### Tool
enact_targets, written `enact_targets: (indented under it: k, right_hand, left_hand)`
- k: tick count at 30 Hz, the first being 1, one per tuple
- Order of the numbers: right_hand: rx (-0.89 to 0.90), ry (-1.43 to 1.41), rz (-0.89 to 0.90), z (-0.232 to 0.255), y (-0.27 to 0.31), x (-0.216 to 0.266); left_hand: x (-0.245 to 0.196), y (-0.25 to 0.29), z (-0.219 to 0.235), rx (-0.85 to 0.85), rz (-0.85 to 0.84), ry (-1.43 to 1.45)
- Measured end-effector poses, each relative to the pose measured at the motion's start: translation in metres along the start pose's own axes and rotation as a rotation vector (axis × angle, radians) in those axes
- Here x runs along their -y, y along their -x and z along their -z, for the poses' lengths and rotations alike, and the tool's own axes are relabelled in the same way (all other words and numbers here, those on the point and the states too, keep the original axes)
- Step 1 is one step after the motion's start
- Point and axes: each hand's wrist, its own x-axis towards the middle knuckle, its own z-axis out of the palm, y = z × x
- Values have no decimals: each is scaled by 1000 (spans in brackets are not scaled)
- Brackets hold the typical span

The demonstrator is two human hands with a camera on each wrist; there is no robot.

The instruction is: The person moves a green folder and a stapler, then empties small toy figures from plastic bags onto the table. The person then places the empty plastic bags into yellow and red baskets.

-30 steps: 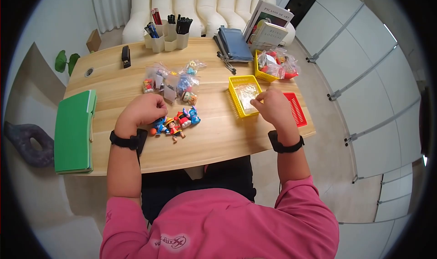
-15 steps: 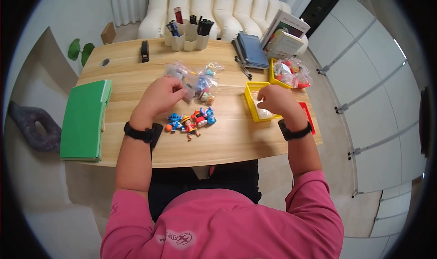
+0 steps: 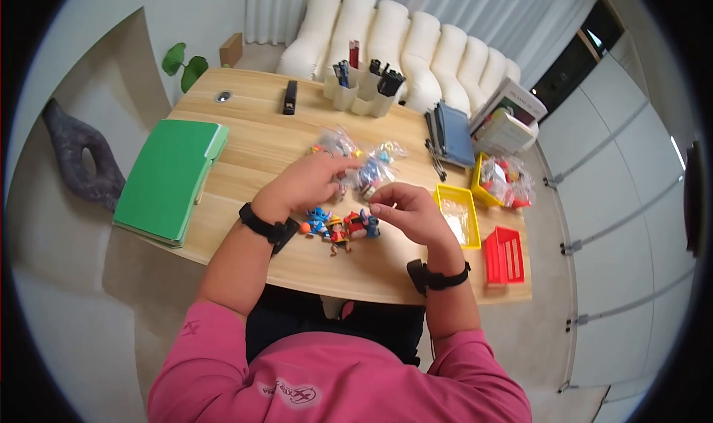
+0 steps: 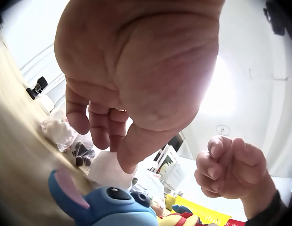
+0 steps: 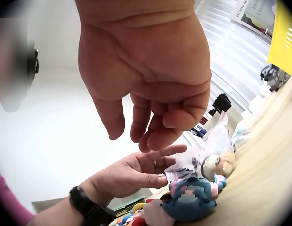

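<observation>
My left hand (image 3: 316, 181) reaches over several clear bags of toy figures (image 3: 375, 172), its thumb and index finger extended beside a bag with a white card (image 4: 110, 169). Nearer my body lies a row of loose figures: a blue long-eared figure (image 3: 318, 221) with an orange ball, a straw-hat figure (image 3: 339, 233), a red-clothed figure (image 3: 356, 226) and another blue figure (image 3: 370, 224). Just above the row's right end hangs my right hand (image 3: 411, 213), fingers loosely bent and nothing between them. In the right wrist view, bagged figures (image 5: 216, 165) show below it.
To the right stand a yellow basket (image 3: 474, 233) with clear plastic inside, a red basket (image 3: 505, 278) and another yellow basket (image 3: 479, 193) full of bagged items. Green folders (image 3: 171, 178) lie left. Pen holders (image 3: 362, 103), a stapler (image 3: 290, 98) and blue pouches (image 3: 451, 135) line the back.
My right hand has left the yellow basket and come left to the loose figures. The left hand has moved from the figures to the bags. The head view has turned.
</observation>
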Motion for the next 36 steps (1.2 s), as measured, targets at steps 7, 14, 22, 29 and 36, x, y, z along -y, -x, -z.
enact_targets:
  k: [7, 14, 22, 29, 36]
  right_hand:
    - [-10, -408, -83, 15, 4, -16]
    - [-35, -477, -42, 7, -6, -33]
    - [39, -530, 1, -1, -4, -30]
    - [-45, -562, -97, 5, -6, -38]
    - [-121, -748, -124, 4, -7, -37]
  left_hand:
    - [-13, 3, 3, 8, 43, -147]
    - [-17, -3, 6, -182, -53, -124]
    - [-23, -8, -13, -99, 123, 837]
    - [-23, -8, -3, -74, 245, 777]
    - [-24, -6, -5, -43, 223, 699]
